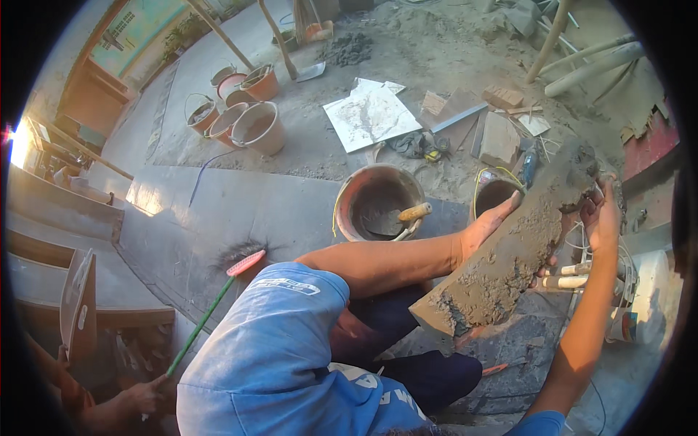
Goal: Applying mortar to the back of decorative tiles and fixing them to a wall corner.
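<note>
A long, narrow slab (494,269) with a thick, rough coat of wet grey mortar slants across the right half of the view. My left hand (491,227) supports it from beneath, the palm at its left edge and fingertips showing past its right edge. At the slab's upper right, my right hand (602,216) is closed at the edge, its fingers curled against the mortar. Part of those fingers is hidden by mortar. Left of the slab stands a mortar-stained bucket (349,211) with a wooden-handled tool (414,212) in it. A smaller bucket (494,195) is partly covered by my left hand.
At lower left another person's hand (142,398) grips a green-handled broom (243,263). Several buckets (263,131) cluster at the back left. White broken tiles (374,116) and stone pieces (500,138) lie ahead. A white container (651,298) stands at right. An orange-handled tool (496,369) lies below the slab.
</note>
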A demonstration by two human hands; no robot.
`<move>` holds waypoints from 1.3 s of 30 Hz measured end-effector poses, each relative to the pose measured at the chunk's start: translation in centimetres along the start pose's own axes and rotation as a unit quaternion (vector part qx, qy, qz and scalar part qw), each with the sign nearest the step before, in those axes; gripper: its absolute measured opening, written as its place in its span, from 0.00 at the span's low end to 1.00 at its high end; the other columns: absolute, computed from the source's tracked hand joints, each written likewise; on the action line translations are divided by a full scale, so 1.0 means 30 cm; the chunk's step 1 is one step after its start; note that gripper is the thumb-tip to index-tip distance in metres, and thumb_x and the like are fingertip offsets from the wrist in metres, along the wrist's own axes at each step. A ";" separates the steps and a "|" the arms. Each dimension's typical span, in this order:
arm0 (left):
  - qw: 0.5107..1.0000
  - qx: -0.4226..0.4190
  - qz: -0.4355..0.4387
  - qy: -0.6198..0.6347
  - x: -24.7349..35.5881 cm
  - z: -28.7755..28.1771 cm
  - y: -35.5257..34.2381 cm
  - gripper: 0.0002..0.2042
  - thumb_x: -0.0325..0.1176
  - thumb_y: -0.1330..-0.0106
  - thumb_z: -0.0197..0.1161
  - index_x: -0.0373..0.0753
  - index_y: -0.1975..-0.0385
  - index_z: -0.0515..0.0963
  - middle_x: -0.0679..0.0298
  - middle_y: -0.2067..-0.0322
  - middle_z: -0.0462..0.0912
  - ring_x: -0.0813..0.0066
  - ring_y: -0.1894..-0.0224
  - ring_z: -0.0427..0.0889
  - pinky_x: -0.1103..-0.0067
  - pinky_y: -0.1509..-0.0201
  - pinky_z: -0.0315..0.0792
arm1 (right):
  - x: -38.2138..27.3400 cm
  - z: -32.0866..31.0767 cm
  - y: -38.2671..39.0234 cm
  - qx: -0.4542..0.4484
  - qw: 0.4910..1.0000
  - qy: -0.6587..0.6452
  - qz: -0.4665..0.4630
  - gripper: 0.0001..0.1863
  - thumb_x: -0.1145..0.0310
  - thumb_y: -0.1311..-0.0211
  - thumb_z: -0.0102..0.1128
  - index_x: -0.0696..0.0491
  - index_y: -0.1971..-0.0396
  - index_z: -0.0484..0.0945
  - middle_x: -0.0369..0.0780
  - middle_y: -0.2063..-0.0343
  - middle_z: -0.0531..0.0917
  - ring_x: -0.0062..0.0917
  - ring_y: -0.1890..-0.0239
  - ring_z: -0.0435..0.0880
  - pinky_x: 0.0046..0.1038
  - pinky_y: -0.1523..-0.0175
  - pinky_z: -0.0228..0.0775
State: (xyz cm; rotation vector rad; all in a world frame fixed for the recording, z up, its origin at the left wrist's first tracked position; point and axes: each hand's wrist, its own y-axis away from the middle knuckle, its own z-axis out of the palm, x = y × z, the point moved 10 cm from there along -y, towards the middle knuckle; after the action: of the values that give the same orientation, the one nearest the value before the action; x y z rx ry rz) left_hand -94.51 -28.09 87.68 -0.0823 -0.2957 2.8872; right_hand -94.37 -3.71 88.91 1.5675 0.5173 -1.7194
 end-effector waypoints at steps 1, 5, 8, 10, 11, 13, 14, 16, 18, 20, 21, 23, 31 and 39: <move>0.997 -0.020 0.059 -0.034 0.099 0.023 0.054 0.38 0.69 0.36 0.42 0.44 0.36 0.63 0.39 0.45 0.70 0.43 0.52 0.76 0.50 0.48 0.71 | 0.048 0.126 -0.030 -0.001 0.999 0.039 -0.003 0.23 0.54 0.29 0.47 0.54 0.43 0.70 0.36 0.61 0.81 0.21 0.65 0.81 0.23 0.61 0.73; 0.986 0.020 0.161 -0.022 0.405 0.053 0.267 0.37 0.67 0.34 0.40 0.42 0.37 0.63 0.40 0.46 0.70 0.43 0.52 0.76 0.51 0.48 0.71 | 0.439 0.581 -0.181 -0.135 0.838 0.515 -0.116 0.20 0.72 0.43 0.55 0.53 0.48 0.72 0.49 0.64 0.82 0.43 0.63 0.82 0.37 0.57 0.71; 0.966 0.070 0.233 -0.084 0.644 -0.043 0.333 0.37 0.66 0.32 0.37 0.39 0.37 0.63 0.40 0.46 0.70 0.44 0.53 0.76 0.52 0.48 0.71 | 0.889 0.699 -0.262 -0.190 0.940 0.276 -0.059 0.17 0.69 0.53 0.63 0.56 0.60 0.78 0.46 0.63 0.82 0.40 0.53 0.77 0.38 0.50 0.68; 0.942 0.079 0.298 -0.132 0.809 -0.096 0.516 0.36 0.65 0.32 0.38 0.39 0.37 0.62 0.39 0.46 0.69 0.44 0.53 0.77 0.52 0.49 0.71 | 0.753 1.043 -0.030 -0.244 0.767 0.500 -0.319 0.14 0.66 0.55 0.63 0.55 0.66 0.81 0.44 0.66 0.81 0.41 0.56 0.74 0.36 0.51 0.64; 0.945 0.074 0.292 -0.130 0.860 -0.137 0.512 0.36 0.65 0.32 0.38 0.39 0.37 0.62 0.39 0.46 0.69 0.44 0.53 0.77 0.52 0.49 0.71 | 0.890 1.052 -0.070 -0.252 0.738 0.531 -0.332 0.13 0.65 0.54 0.62 0.53 0.67 0.83 0.43 0.67 0.81 0.39 0.59 0.74 0.35 0.52 0.63; 0.922 0.100 0.341 -0.152 0.987 -0.229 0.596 0.36 0.65 0.32 0.38 0.40 0.36 0.61 0.37 0.47 0.69 0.44 0.53 0.77 0.52 0.51 0.72 | 1.063 1.144 -0.149 -0.269 0.710 0.551 -0.346 0.12 0.63 0.53 0.60 0.51 0.69 0.84 0.41 0.69 0.81 0.37 0.62 0.73 0.34 0.52 0.61; 0.903 0.130 0.372 -0.171 1.035 -0.282 0.664 0.36 0.65 0.32 0.39 0.41 0.36 0.61 0.37 0.47 0.69 0.45 0.54 0.77 0.53 0.52 0.72 | 1.119 1.201 -0.143 -0.275 0.636 0.643 -0.326 0.12 0.63 0.50 0.58 0.50 0.69 0.85 0.39 0.69 0.81 0.35 0.62 0.73 0.35 0.52 0.59; 0.900 0.129 0.385 -0.157 1.118 -0.369 0.733 0.35 0.64 0.32 0.40 0.42 0.36 0.61 0.37 0.47 0.69 0.45 0.54 0.77 0.53 0.54 0.73 | 1.263 1.252 -0.204 -0.272 0.510 0.757 -0.305 0.12 0.63 0.45 0.54 0.47 0.68 0.86 0.35 0.68 0.82 0.29 0.59 0.74 0.36 0.52 0.56; 0.905 0.116 0.387 -0.135 1.198 -0.475 0.761 0.35 0.64 0.32 0.41 0.42 0.36 0.61 0.38 0.47 0.69 0.45 0.54 0.77 0.53 0.55 0.74 | 1.448 1.276 -0.368 -0.317 0.458 0.793 -0.246 0.13 0.64 0.44 0.53 0.47 0.66 0.86 0.36 0.67 0.82 0.30 0.57 0.75 0.37 0.51 0.56; 0.883 0.138 0.428 -0.137 1.283 -0.596 0.823 0.36 0.64 0.33 0.43 0.40 0.36 0.61 0.41 0.45 0.69 0.45 0.57 0.79 0.52 0.55 0.77 | 1.606 1.257 -0.476 -0.362 0.404 0.821 -0.179 0.13 0.64 0.42 0.52 0.48 0.64 0.85 0.36 0.66 0.83 0.32 0.56 0.75 0.38 0.51 0.56; 0.887 0.135 0.424 -0.126 1.302 -0.648 0.852 0.36 0.64 0.33 0.43 0.40 0.36 0.61 0.41 0.45 0.69 0.45 0.57 0.79 0.52 0.55 0.77 | 1.619 1.279 -0.495 -0.363 0.398 0.825 -0.171 0.13 0.65 0.41 0.51 0.49 0.62 0.84 0.37 0.64 0.83 0.32 0.55 0.76 0.37 0.51 0.58; 0.868 0.171 0.453 -0.112 1.344 -0.766 0.944 0.35 0.63 0.33 0.43 0.41 0.37 0.62 0.43 0.46 0.71 0.46 0.58 0.80 0.52 0.57 0.78 | 1.598 1.263 -0.534 -0.368 0.389 0.830 -0.155 0.14 0.65 0.40 0.50 0.49 0.60 0.83 0.38 0.62 0.83 0.32 0.54 0.76 0.37 0.52 0.60; 0.825 0.275 0.483 -0.102 1.467 -1.025 1.085 0.33 0.58 0.29 0.38 0.33 0.40 0.66 0.45 0.51 0.76 0.53 0.55 0.81 0.54 0.47 0.75 | 1.283 0.782 -0.726 -0.248 0.692 0.678 0.010 0.20 0.64 0.46 0.61 0.57 0.55 0.73 0.50 0.67 0.82 0.44 0.61 0.83 0.43 0.55 0.72; 0.882 0.167 0.436 -0.071 1.593 -1.180 0.974 0.30 0.54 0.28 0.43 0.32 0.40 0.66 0.43 0.49 0.74 0.52 0.52 0.79 0.59 0.45 0.75 | 1.367 0.903 -0.717 -0.230 0.845 0.475 -0.083 0.19 0.60 0.46 0.66 0.54 0.58 0.77 0.50 0.71 0.82 0.47 0.66 0.82 0.38 0.60 0.73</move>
State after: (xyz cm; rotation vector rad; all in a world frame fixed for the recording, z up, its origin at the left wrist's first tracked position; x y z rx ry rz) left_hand -144.73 -37.58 45.54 0.0867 0.3207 3.7958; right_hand -127.64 -19.65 49.96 1.9441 1.4615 -0.6897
